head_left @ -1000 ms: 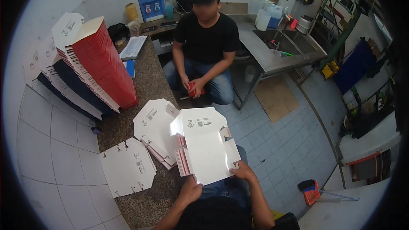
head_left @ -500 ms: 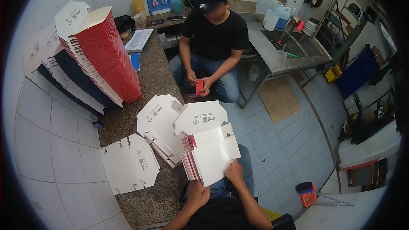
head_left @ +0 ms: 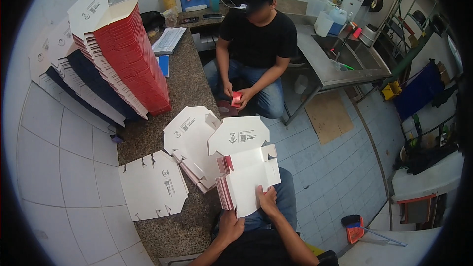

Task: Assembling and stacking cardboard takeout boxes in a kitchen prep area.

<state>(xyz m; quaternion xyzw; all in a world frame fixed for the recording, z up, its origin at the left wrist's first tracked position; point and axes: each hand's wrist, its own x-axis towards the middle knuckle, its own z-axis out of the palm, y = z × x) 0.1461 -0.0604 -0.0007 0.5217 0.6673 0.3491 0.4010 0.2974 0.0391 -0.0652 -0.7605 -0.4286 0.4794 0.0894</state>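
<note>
I see the left hand (head_left: 230, 227) pinching the cartons' (head_left: 246, 175) near edge, the right hand (head_left: 267, 201) pinching them to its right; I'd keep both level, sparing the flaps (head_left: 225, 194) beyond.

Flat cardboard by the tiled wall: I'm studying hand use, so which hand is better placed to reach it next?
Probably the left hand: though both hands touch the white stack, it is nearer the flat cardboard than the right hand.
</note>
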